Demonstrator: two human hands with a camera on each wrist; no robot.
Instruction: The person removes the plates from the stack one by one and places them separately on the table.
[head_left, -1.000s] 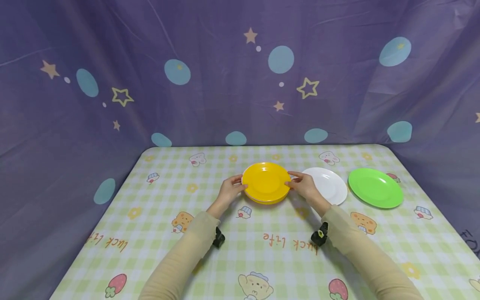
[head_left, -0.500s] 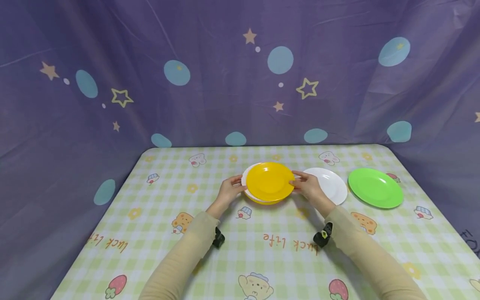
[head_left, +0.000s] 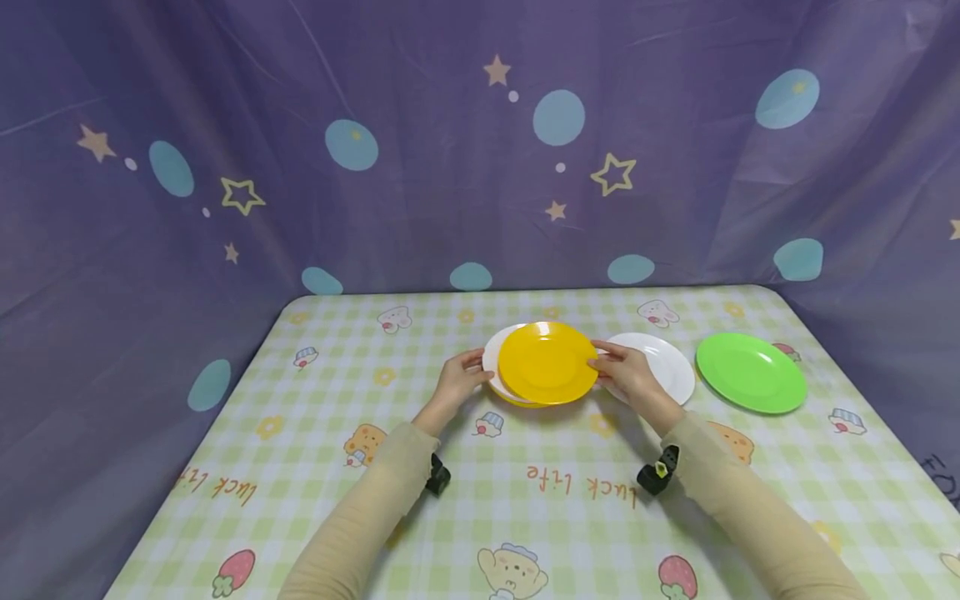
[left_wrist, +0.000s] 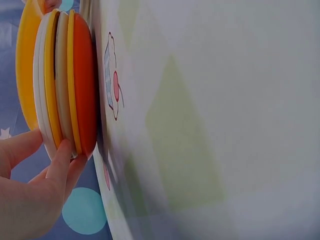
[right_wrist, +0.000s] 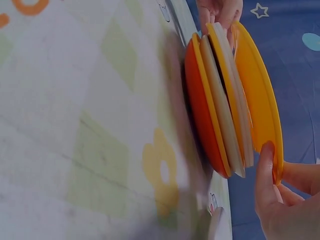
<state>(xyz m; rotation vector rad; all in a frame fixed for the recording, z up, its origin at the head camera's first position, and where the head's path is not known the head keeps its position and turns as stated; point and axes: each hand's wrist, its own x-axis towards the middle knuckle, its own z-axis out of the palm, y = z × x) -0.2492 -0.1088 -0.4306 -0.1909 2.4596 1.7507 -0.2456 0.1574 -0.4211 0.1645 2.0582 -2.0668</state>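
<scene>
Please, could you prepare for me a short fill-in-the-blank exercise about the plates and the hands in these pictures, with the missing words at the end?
1. The top plate, pinched by the right hand, is coloured ____.
2. In the head view, the left hand holds the stack at its ____ side.
3. The farthest-right plate in that view is coloured ____.
4. Between it and the stack lies the middle plate, whose colour is ____.

Missing words: yellow; left; green; white.
</scene>
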